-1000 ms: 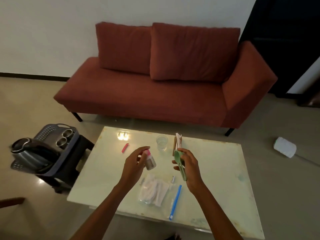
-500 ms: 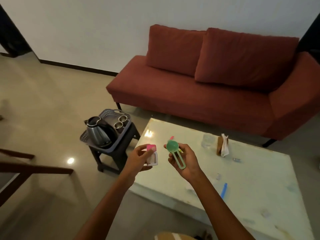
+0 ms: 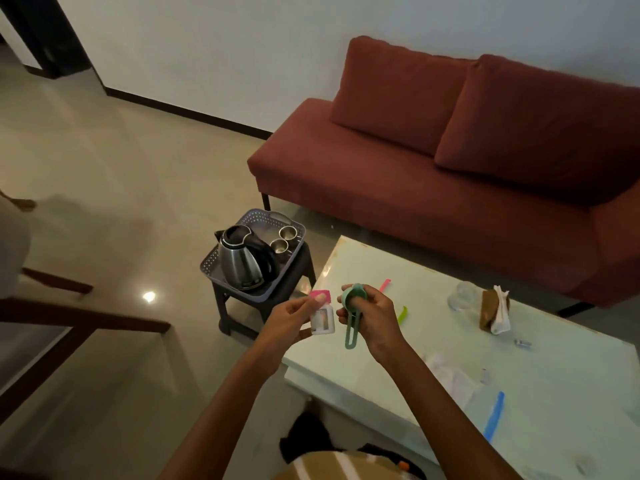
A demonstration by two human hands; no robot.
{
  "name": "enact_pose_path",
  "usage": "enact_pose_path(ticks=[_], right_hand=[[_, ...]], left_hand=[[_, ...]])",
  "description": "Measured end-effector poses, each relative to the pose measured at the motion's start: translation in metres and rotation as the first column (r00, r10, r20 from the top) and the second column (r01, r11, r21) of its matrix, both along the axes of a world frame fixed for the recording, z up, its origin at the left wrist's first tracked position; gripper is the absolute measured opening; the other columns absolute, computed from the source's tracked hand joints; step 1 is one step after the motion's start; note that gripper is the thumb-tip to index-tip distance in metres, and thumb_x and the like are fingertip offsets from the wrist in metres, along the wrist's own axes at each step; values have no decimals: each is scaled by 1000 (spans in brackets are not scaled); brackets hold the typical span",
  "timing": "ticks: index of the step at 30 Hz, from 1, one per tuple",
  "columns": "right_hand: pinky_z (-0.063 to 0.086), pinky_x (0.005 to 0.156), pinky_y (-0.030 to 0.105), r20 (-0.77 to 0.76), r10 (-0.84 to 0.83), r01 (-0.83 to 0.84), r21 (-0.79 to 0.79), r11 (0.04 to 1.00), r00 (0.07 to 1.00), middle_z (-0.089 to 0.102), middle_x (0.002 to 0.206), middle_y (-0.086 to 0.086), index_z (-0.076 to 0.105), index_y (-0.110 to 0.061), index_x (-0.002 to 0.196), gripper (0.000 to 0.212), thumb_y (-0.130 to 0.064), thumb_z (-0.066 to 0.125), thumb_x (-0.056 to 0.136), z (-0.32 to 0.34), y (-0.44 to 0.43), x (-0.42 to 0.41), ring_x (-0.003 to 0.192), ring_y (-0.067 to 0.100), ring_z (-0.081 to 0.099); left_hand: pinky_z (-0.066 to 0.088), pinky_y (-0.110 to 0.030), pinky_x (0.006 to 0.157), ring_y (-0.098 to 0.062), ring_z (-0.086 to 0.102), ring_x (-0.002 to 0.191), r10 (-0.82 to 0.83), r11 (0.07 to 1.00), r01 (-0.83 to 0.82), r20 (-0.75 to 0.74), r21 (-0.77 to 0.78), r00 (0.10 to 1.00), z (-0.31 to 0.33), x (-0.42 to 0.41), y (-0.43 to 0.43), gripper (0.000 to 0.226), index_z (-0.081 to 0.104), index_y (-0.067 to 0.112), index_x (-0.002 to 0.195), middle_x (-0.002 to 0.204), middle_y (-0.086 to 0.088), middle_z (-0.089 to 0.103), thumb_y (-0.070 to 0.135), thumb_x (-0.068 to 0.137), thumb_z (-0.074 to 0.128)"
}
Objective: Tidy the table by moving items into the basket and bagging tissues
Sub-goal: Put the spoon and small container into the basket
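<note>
My left hand [image 3: 289, 322] grips a small white bottle with a pink cap [image 3: 322, 315]. My right hand [image 3: 372, 317] holds a green measuring spoon [image 3: 351, 318], its handle hanging down. Both hands hover over the left corner of the pale table [image 3: 554, 382]. Beyond them, the grey perforated basket [image 3: 299, 233] sits on a dark stool and holds a steel kettle [image 3: 242, 259] and two steel cups [image 3: 283, 239]. On the table lie a clear bag with tissues [image 3: 450, 379] and a tissue holder [image 3: 493, 310].
A red sofa [image 3: 450, 174] stands behind the table. On the table lie a pink clip [image 3: 385, 285], a green piece [image 3: 401, 314], a clear glass [image 3: 462, 296] and a blue strip [image 3: 493, 415]. A wooden frame [image 3: 69, 317] stands at left on open floor.
My view has swung further left and lower, so the basket is nearer the middle. Both hands have moved closer to the basket with the bottle and spoon still held.
</note>
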State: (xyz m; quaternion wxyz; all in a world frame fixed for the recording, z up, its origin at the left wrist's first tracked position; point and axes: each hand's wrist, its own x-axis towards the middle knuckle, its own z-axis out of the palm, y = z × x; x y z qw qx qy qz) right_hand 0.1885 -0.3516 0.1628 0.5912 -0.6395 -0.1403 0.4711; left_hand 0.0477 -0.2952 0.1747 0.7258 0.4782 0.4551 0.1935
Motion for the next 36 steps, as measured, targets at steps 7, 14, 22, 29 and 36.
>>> enact_pose_path(ticks=[7,14,22,29,36], right_hand=[[52,61,19,273,15,1,-57,998,962,61,76,0,61,-17,81,12,-8,58,88,-17,74,-3,74,16,58],[50,51,9,358,-89,130,-94,987,930,58,87,0,54,-13,97,11,-7,58,89,-31,124,11,73,14,59],[56,63,22,154,-94,114,-126,985,984,63,91,-1,55,-17,104,11,-15,52,93,-39,169,30,78,19,66],[55,76,37,-145,-158,149,-67,987,977,68,94,10,61,-10,109,21,-4,51,91,-53,230,29,82,31,68],[56,63,17,38,-111,116,-145,983,993,63,102,-1,62,-14,112,35,3,64,81,-72,316,14,88,15,64]], left_hand=[[55,-31,86,-26,65,99,-132,991,133,-39,20,991,-9,8,70,30,64,12,106,111,-18,66,33,86,58],[54,-23,79,-13,63,90,-341,938,346,-101,27,934,-14,26,126,28,59,15,109,96,0,63,34,89,53],[48,-19,67,-12,56,74,-522,838,543,-210,57,827,-25,46,209,25,64,19,96,82,0,60,41,89,54],[45,-21,63,-12,55,65,-579,795,606,-319,-19,750,-36,56,325,29,61,16,79,71,-1,59,42,88,56],[33,-25,51,-15,47,54,-597,798,578,-349,-167,722,-66,68,419,32,56,16,75,63,-4,53,39,94,44]])
